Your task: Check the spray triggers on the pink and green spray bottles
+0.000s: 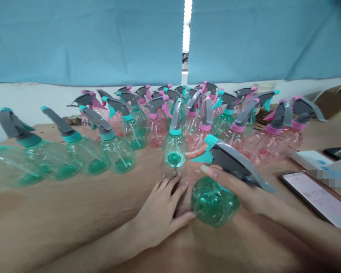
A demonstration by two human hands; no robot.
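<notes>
My right hand (241,193) is wrapped round the neck of a green spray bottle (214,204) with a grey and turquoise sprayer head. That bottle leans, its nozzle pointing to the upper left; the thumb lies across its near side, and one finger shows beyond the trigger. My left hand (161,212) rests on the table with fingers spread, holding nothing. Its fingertips lie at the base of another green spray bottle (174,146), upright in the middle; whether they touch it I cannot tell. The left thumb reaches close to the held bottle.
Several green spray bottles (118,153) stand in a row at the left of the wooden table (82,220). Pink spray bottles (263,142) and green ones crowd the back and right. A phone (315,195) lies at the right, near a white box (312,159). A blue cloth (88,41) hangs behind.
</notes>
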